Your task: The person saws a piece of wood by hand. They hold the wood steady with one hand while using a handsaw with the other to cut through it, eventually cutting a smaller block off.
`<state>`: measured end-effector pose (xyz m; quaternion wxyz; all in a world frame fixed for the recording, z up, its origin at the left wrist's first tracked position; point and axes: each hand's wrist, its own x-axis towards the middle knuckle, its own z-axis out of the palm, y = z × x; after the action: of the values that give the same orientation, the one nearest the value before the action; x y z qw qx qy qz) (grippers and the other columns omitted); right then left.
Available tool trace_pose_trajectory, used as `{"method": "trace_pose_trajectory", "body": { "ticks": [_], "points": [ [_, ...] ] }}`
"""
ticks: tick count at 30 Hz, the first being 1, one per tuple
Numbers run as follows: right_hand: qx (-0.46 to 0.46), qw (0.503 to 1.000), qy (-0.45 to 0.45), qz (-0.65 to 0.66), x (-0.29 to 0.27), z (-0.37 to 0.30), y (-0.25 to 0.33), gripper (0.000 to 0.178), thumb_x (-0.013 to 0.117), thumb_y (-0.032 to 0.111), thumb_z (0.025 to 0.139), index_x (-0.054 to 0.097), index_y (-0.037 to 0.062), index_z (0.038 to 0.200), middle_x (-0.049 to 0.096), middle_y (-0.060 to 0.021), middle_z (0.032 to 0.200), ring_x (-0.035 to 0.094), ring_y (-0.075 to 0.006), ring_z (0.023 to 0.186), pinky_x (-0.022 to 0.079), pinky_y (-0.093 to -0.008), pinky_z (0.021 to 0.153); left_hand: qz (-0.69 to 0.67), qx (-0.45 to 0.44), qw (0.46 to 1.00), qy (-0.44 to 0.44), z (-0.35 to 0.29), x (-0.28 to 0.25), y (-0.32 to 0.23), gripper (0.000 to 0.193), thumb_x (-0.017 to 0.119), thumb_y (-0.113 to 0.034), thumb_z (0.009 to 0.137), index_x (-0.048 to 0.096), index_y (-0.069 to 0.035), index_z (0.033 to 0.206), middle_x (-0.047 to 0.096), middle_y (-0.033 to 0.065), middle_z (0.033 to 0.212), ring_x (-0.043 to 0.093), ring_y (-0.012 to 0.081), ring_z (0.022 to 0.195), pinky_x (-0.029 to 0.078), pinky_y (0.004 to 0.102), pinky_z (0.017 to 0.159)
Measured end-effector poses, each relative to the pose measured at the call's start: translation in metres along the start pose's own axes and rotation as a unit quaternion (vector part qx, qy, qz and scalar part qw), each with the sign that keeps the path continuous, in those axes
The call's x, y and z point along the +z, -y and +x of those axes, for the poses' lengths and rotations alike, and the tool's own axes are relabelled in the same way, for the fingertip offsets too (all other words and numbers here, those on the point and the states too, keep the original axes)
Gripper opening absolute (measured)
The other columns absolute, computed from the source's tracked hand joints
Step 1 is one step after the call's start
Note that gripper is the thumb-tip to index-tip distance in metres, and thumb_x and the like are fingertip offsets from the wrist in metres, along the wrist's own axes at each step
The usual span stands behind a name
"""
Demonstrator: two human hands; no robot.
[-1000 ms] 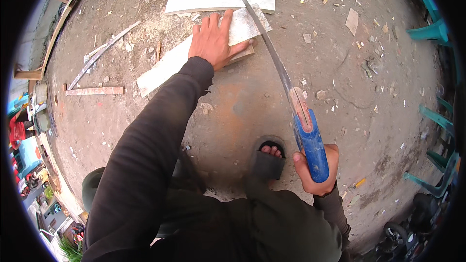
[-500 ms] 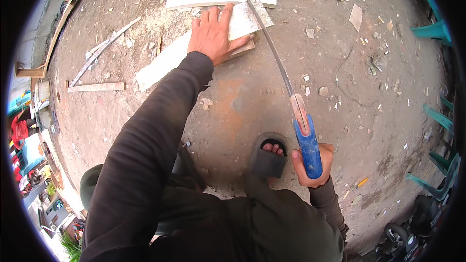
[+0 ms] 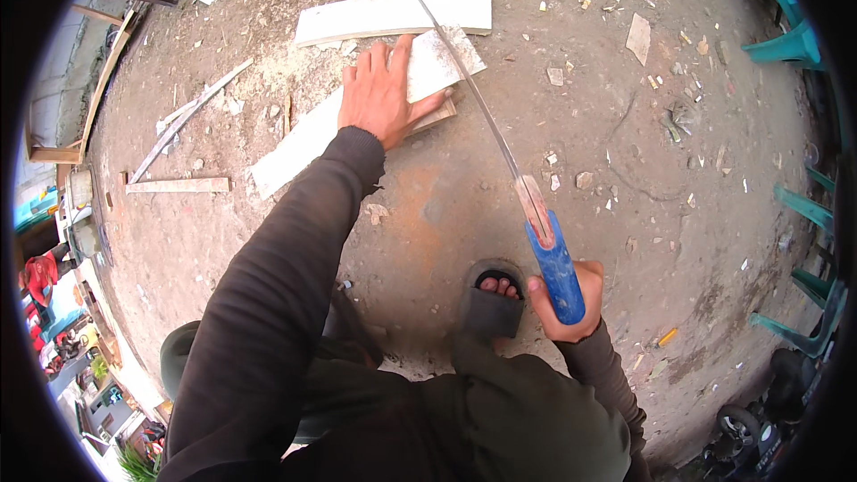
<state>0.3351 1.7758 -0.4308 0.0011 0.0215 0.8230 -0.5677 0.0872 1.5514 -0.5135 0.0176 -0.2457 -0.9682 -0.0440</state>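
The ground [image 3: 464,205] is bare dirt strewn with rubble. The white board [image 3: 312,129] lies at about 11 o'clock from the person, with a second white board [image 3: 393,13] just beyond it at 12. The left hand [image 3: 382,94] presses flat on the near board, fingers spread. The right hand [image 3: 564,299], fingers wrapped tight round the blue handle, holds the saw [image 3: 500,138], its blade running toward 12 right beside the thumb. A slip could likely cut that thumb; an unclamped board may shift. No containers show.
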Motion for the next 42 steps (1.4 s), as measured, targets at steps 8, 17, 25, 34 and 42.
{"method": "trace_pose_trajectory", "body": {
  "ticks": [8,17,25,34,42],
  "points": [
    [-0.026,1.0,0.009,0.003,-0.008,-0.009,-0.009,0.017,0.072,0.004,0.079,0.061,0.0029,0.066,0.054,-0.0104,0.052,0.057,-0.0267,0.043,0.044,-0.0336,0.046,0.008,0.01,1.0,-0.011,0.001,0.001,0.004,0.086,0.062,-0.064,0.09,0.039,-0.006,0.15,0.051,0.0153,0.11,0.051,0.0296,0.105,0.041,0.0446,0.09],
    [0.016,0.999,0.031,0.031,0.006,0.014,0.004,0.006,0.071,0.001,0.079,0.068,-0.0007,0.074,0.064,-0.0132,0.06,0.067,-0.0274,0.051,0.051,-0.0324,0.051,-0.014,-0.013,1.0,-0.017,0.003,-0.001,0.002,0.086,0.064,-0.062,0.089,0.04,-0.006,0.149,0.051,0.0154,0.111,0.052,0.0297,0.104,0.041,0.0438,0.088],
    [0.009,0.999,0.039,0.022,0.0,0.014,0.001,0.01,0.07,0.004,0.077,0.062,0.0007,0.072,0.06,-0.0118,0.06,0.063,-0.0288,0.053,0.048,-0.0341,0.054,0.015,0.017,1.0,0.002,0.001,0.001,0.002,0.088,0.063,-0.064,0.089,0.039,-0.006,0.15,0.051,0.0154,0.112,0.051,0.0296,0.103,0.041,0.0428,0.088],
    [0.017,1.0,-0.01,0.017,-0.001,-0.035,-0.011,0.018,0.07,0.013,0.078,0.059,0.0053,0.067,0.052,-0.0088,0.054,0.054,-0.0303,0.047,0.042,-0.0377,0.051,0.046,0.023,0.999,-0.009,0.0,0.002,0.003,0.087,0.063,-0.063,0.089,0.04,-0.003,0.148,0.051,0.0162,0.112,0.05,0.0283,0.103,0.041,0.0438,0.089],
    [-0.004,0.999,-0.021,0.03,0.015,-0.018,-0.007,0.022,0.072,0.008,0.077,0.055,0.0063,0.064,0.049,-0.0086,0.053,0.051,-0.0303,0.044,0.039,-0.0376,0.048,0.024,0.039,0.999,-0.013,0.002,0.003,0.006,0.089,0.058,-0.068,0.09,0.039,-0.005,0.15,0.052,0.0157,0.111,0.05,0.0276,0.101,0.04,0.0429,0.089]
  ]
}}
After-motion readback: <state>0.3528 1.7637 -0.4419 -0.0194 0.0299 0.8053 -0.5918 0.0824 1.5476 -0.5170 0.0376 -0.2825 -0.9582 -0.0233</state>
